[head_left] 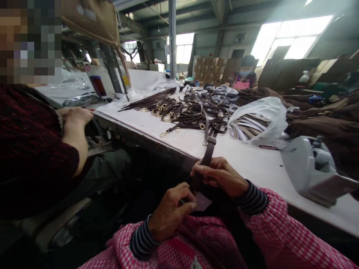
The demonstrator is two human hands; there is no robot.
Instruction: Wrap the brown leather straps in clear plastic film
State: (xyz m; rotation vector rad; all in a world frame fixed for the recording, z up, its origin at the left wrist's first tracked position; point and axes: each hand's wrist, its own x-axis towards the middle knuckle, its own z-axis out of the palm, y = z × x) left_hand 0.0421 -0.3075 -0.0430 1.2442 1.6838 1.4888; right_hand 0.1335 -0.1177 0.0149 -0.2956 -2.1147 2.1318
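A dark brown strap runs from the table edge down toward my lap, with a keeper loop near its upper part. My right hand is closed around it, thumb on top. Below, my left hand is closed in a pinch by the strap's lower end; what lies between its fingertips is too dark to make out. A small pale piece shows beside the left thumb. On the table ahead lies a pile of similar brown straps with gold-coloured metal clasps.
A clear plastic bag of strips sits on the white table. To the right stand a pale grey dispenser-like device and brown fabric. A co-worker's arm is close at left; another person is across the table.
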